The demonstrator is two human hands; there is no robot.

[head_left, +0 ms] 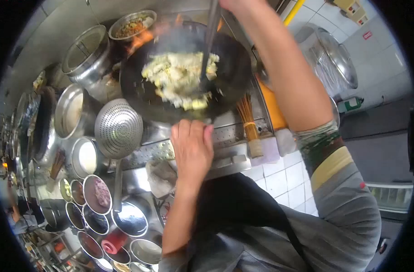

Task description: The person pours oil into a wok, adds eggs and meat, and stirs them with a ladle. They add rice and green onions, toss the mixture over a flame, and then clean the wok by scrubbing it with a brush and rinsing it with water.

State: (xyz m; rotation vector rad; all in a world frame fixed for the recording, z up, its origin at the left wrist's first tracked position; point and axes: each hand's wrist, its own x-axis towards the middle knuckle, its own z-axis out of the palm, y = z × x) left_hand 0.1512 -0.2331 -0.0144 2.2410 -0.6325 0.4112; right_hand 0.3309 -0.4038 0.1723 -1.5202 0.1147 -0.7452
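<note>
My left hand (192, 147) is closed on the near edge of a large black wok (234, 72), its fingers over the rim. Pale yellow and white food (175, 75), which looks like egg in loose pieces, lies in the wok, partly smeared by motion. At the top edge of the view, my right hand (236, 3) is mostly cut off, closed round the upper end of a long dark wok ladle (210, 41). The ladle slants down into the food, and its head is blurred. Orange flames (141, 41) rise at the wok's far left rim.
A perforated strainer (119, 129) rests left of the wok, beside metal pots (71, 111). Several ingredient bowls (97, 195) stand at lower left. A bamboo brush (249, 129) lies right of the wok; a crumpled cloth (160, 178) sits near my left wrist.
</note>
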